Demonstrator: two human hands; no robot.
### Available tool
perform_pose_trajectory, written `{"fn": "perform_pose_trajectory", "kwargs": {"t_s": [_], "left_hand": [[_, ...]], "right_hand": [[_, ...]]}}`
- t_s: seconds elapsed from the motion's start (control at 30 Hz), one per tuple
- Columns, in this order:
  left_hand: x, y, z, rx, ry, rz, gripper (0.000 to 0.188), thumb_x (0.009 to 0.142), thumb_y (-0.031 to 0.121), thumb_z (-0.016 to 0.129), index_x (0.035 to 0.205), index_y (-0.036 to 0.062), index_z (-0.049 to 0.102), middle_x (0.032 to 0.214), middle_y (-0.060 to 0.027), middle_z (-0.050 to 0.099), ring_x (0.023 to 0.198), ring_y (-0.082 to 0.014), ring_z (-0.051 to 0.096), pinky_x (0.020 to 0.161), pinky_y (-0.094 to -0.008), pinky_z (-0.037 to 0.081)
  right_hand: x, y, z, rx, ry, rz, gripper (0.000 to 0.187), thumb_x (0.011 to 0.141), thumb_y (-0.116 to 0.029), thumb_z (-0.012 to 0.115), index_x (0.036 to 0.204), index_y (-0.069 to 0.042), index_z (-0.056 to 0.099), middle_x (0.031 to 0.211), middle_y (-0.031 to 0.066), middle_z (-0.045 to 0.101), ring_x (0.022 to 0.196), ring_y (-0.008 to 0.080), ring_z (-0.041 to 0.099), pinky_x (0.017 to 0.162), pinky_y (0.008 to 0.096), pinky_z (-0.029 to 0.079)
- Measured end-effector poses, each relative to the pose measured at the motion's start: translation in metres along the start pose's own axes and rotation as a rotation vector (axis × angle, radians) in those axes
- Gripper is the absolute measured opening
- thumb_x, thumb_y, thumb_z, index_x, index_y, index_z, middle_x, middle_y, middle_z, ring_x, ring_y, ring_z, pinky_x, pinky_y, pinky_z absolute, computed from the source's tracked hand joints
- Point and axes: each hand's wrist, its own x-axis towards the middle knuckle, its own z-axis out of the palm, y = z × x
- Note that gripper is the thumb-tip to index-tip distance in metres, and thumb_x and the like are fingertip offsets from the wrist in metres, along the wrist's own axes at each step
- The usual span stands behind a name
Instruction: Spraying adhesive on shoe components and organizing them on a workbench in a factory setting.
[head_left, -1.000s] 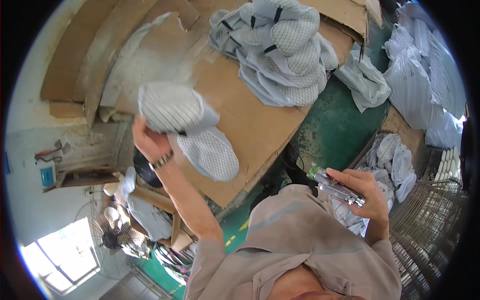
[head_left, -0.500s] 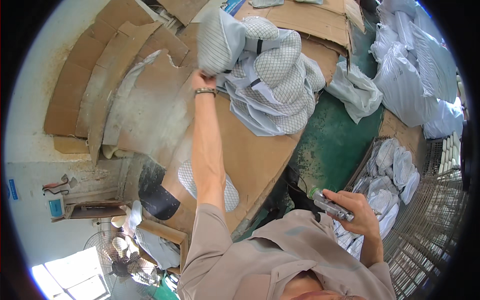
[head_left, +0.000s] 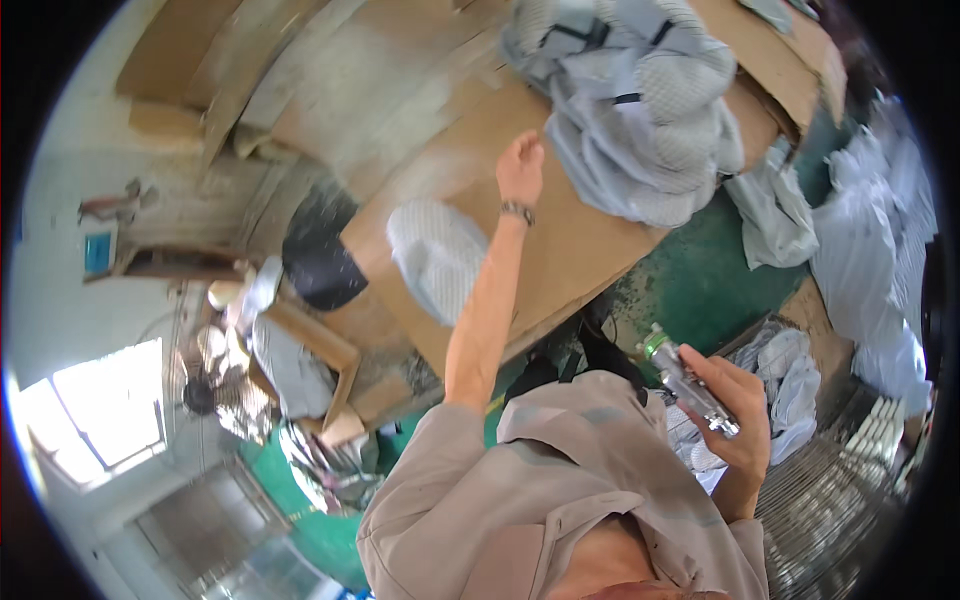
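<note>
My left hand (head_left: 520, 168) is over the cardboard-covered table (head_left: 590, 240), fingers loosely bent and slightly blurred, with nothing visible in them. A bracelet circles its wrist. To its left lies a rounded white quilted pad (head_left: 435, 255), partly hidden by my forearm. Beyond my hand to the right is a heaped pile of grey-white quilted fabric pieces (head_left: 650, 110) with short black strips. My right hand (head_left: 735, 400) is closed around a silver spray gun (head_left: 690, 385) with a green ring, held in front of my torso on the right.
A black patch (head_left: 325, 250) lies at the table's left. On the right, more quilted pieces (head_left: 785, 370) fill a wire rack (head_left: 830, 520). White sacks (head_left: 870, 240) stand beyond the green floor (head_left: 690, 280). A fan stands near the window (head_left: 95, 410) at lower left.
My left hand has let go of the quilted piece, now at the pile, and has come back nearer me. The view has shifted, showing more of the lower-left room. The spray gun stays in my right hand.
</note>
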Motion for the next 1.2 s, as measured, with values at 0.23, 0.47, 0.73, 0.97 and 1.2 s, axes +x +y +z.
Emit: {"fn": "perform_pose_trajectory", "kwargs": {"t_s": [0.23, 0.47, 0.73, 0.97, 1.2], "left_hand": [[-0.188, -0.073, -0.168, 0.790, 0.265, 0.163, 0.054, 0.085, 0.023, 0.073, 0.135, 0.0059, 0.058, 0.154, -0.0181, 0.042, 0.143, -0.0421, 0.036, 0.115, -0.0528, 0.032], [-0.158, -0.076, -0.179, 1.071, 0.163, 0.203, 0.077, 0.088, 0.045, 0.066, 0.152, 0.0102, 0.042, 0.165, -0.0137, 0.024, 0.152, -0.0407, 0.018, 0.120, -0.0611, 0.016], [-0.191, -0.152, -0.192, 1.109, 0.102, 0.106, 0.076, 0.094, 0.056, 0.055, 0.155, 0.0138, 0.038, 0.167, -0.0100, 0.020, 0.154, -0.0372, 0.014, 0.121, -0.0613, 0.012], [-0.171, -0.124, -0.196, 1.012, 0.120, 0.064, 0.071, 0.088, 0.045, 0.067, 0.147, 0.0115, 0.047, 0.157, -0.0126, 0.038, 0.146, -0.0370, 0.032, 0.115, -0.0581, 0.027], [-0.023, -0.086, -0.276, 0.945, 0.054, -0.073, 0.090, 0.066, 0.046, 0.087, 0.140, 0.0080, 0.053, 0.145, -0.0143, 0.051, 0.133, -0.0349, 0.048, 0.108, -0.0492, 0.041]], "right_hand": [[0.034, -0.035, 0.024, 0.053, -0.182, -0.135, 0.078, 0.060, -0.017, 0.064, 0.134, 0.005, 0.060, 0.090, 0.0191, 0.065, 0.076, 0.0346, 0.066, 0.072, 0.0349, 0.052], [0.053, -0.081, 0.077, -0.110, -0.227, -0.162, 0.065, 0.074, -0.024, 0.067, 0.132, 0.006, 0.060, 0.086, 0.0182, 0.065, 0.074, 0.0332, 0.066, 0.068, 0.0366, 0.051], [0.043, -0.111, 0.112, -0.168, -0.286, -0.122, 0.065, 0.071, -0.009, 0.066, 0.134, 0.004, 0.060, 0.092, 0.0188, 0.067, 0.077, 0.0339, 0.067, 0.070, 0.0367, 0.053], [0.029, -0.122, 0.124, -0.159, -0.238, -0.154, 0.071, 0.065, 0.000, 0.063, 0.136, 0.004, 0.057, 0.095, 0.0196, 0.068, 0.079, 0.0347, 0.067, 0.071, 0.0365, 0.053], [0.027, -0.125, 0.142, -0.169, -0.181, -0.075, 0.062, 0.072, 0.003, 0.075, 0.132, 0.003, 0.062, 0.094, 0.0184, 0.068, 0.079, 0.0293, 0.068, 0.070, 0.0319, 0.052]]}}
